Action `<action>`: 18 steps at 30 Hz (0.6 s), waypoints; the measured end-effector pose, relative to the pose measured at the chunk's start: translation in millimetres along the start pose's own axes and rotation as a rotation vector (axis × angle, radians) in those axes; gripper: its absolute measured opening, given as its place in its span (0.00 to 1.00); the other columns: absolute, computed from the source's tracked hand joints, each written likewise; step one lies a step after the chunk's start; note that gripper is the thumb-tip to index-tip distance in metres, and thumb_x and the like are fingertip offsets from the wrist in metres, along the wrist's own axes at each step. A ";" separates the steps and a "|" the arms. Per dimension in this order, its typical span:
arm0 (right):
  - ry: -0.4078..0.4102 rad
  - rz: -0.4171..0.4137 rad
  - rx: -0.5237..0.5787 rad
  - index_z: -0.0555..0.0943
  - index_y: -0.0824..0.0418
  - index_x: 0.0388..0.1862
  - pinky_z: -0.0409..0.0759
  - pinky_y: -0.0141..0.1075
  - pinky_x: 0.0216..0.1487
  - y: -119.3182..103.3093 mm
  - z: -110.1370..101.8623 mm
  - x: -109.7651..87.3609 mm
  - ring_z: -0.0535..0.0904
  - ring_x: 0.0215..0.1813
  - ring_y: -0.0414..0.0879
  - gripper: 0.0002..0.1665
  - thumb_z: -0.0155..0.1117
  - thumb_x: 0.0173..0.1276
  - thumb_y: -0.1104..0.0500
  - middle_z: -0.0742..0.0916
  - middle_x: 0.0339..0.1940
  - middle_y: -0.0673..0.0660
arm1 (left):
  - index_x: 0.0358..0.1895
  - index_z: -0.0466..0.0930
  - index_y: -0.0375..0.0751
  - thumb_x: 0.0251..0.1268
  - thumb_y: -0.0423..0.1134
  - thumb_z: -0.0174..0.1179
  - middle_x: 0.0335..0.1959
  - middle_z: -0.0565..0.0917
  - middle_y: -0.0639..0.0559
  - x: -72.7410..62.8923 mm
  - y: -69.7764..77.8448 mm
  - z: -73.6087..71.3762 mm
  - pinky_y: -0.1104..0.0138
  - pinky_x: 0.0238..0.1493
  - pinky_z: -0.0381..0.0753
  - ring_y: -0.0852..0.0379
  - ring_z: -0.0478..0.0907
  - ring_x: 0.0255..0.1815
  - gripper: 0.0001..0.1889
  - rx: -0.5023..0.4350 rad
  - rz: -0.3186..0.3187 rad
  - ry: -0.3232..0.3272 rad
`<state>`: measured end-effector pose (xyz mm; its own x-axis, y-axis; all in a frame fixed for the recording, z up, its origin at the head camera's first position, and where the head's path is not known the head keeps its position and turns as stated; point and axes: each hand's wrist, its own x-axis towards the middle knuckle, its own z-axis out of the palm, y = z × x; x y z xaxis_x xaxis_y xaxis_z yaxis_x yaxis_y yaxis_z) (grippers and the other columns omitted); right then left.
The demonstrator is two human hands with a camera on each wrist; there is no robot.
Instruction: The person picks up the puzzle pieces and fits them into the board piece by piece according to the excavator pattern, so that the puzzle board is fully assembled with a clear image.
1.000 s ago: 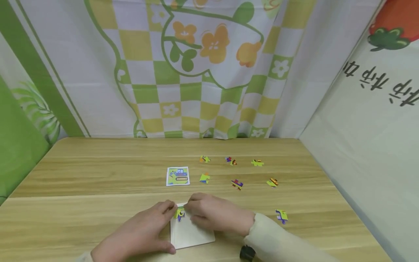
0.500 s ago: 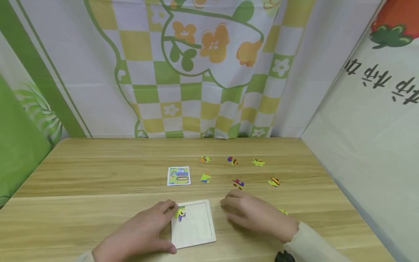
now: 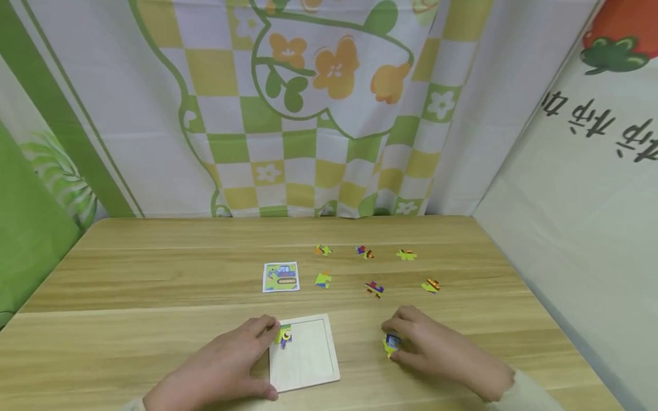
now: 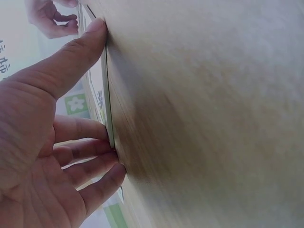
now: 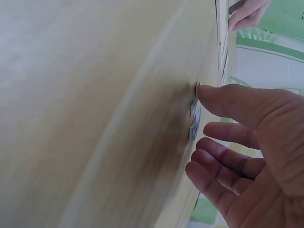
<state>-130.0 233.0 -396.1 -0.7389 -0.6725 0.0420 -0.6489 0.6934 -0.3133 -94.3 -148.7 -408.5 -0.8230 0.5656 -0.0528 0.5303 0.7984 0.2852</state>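
Spread left hand [image 3: 223, 361] along left edge of puzzle board [image 3: 308, 359]. Touched puzzle piece [image 3: 392, 343], farther right, with thumb [image 5: 230, 100] of loosely curved right hand [image 3: 432, 345]; saw forefinger [image 5: 230, 133] clear of it only in right wrist view.

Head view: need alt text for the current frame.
A person's left hand touches the left edge of a square puzzle tray with a single piece in its far-left corner, while the right hand touches a loose piece on the table. Farther back lie a picture card and scattered pieces.
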 end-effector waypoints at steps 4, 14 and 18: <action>0.023 -0.020 -0.010 0.86 0.61 0.56 0.85 0.32 0.47 4.5 2.4 -6.5 0.75 0.47 0.33 0.20 0.76 0.66 0.57 0.82 0.46 0.46 | 0.76 0.68 0.29 0.48 0.69 0.75 0.75 0.73 0.41 -0.2 0.4 0.5 0.48 0.71 0.79 0.45 0.73 0.74 0.58 -0.004 -0.007 -0.002; 0.051 -0.044 -0.030 0.86 0.59 0.50 0.86 0.32 0.44 10.4 2.4 -11.6 0.76 0.43 0.32 0.14 0.74 0.65 0.62 0.82 0.43 0.45 | 0.77 0.67 0.30 0.48 0.68 0.75 0.77 0.71 0.38 -0.7 2.4 0.2 0.46 0.73 0.77 0.41 0.71 0.77 0.59 -0.027 -0.032 -0.012; 0.049 -0.048 -0.032 0.85 0.58 0.52 0.88 0.35 0.50 10.0 1.7 -11.3 0.80 0.48 0.35 0.16 0.74 0.65 0.62 0.84 0.48 0.47 | 0.77 0.67 0.29 0.48 0.68 0.75 0.77 0.71 0.38 -0.5 2.9 -0.1 0.45 0.74 0.77 0.40 0.71 0.77 0.59 -0.028 -0.038 -0.020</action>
<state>-127.8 247.1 -401.3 -0.7141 -0.6925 0.1029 -0.6888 0.6688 -0.2797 -92.4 -146.7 -407.6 -0.8384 0.5388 -0.0828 0.4924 0.8137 0.3090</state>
